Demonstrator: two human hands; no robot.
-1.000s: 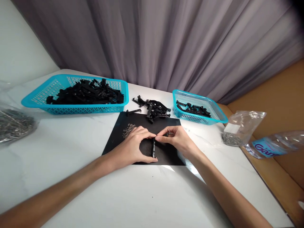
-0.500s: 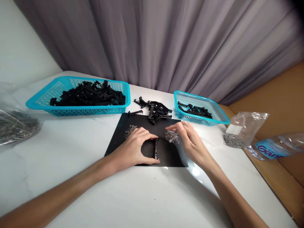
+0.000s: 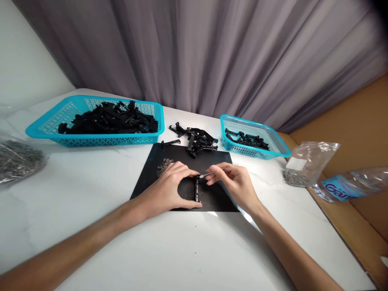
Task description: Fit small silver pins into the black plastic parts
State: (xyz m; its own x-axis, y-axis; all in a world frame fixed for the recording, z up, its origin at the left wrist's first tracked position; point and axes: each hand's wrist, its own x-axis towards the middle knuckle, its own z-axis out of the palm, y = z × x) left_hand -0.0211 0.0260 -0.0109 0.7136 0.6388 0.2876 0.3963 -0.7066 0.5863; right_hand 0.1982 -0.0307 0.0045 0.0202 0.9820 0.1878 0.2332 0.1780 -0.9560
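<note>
My left hand (image 3: 169, 184) grips a narrow black plastic part (image 3: 197, 189) by its two ends, thumb at the near end and fingers at the far end. The part lies over a black mat (image 3: 218, 202). Pinched in my right hand (image 3: 235, 180) is a thin silvery tool (image 3: 209, 174) that looks like tweezers, its pale tip at the far end of the part. Whether the tip bears a small metal piece is too small to tell. Beside my left fingers lies a pile of small metal pieces (image 3: 165, 166). My right hand hides the other pile.
Black parts fill a large blue basket (image 3: 112, 140) at left; a smaller blue basket (image 3: 257, 153) at right holds more. Loose black parts (image 3: 197, 139) lie between them. Clear bags of metal pieces (image 3: 18, 161) (image 3: 297, 176) flank the table, near a plastic bottle (image 3: 342, 188) lying at right.
My right hand has moved left from the right-hand pile of metal pieces, bringing the tool's tip to the far end of the black part. My left hand keeps its grip.
</note>
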